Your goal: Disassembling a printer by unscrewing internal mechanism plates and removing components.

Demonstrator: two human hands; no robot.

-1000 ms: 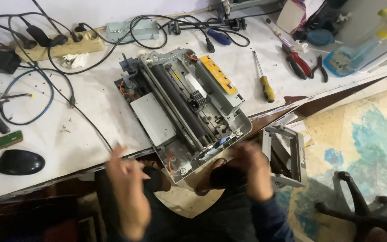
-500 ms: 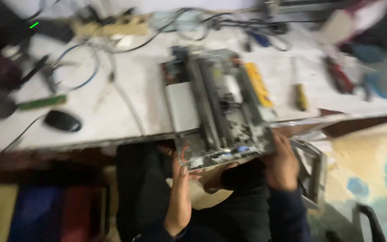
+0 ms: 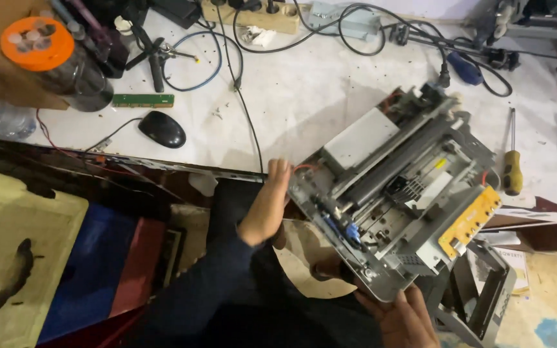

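The right hand (image 3: 400, 317) cupped the near lower corner of the opened grey printer chassis (image 3: 398, 193) from beneath, fingers spread against its underside. The left hand (image 3: 267, 201) gripped the chassis's left edge, fingers closed on it. The chassis hung tilted, half over the edge of the white counter (image 3: 291, 103). Farther back lay a black mouse (image 3: 162, 129), a yellow-handled screwdriver (image 3: 512, 162) and a power strip (image 3: 253, 13).

Grey printer chassis (image 3: 394, 187) with a yellow circuit board (image 3: 470, 220); black mouse (image 3: 162, 129); yellow-handled screwdriver (image 3: 512, 169); orange jar lid (image 3: 37, 42); green circuit strip (image 3: 143, 100); white tabletop (image 3: 304, 96).
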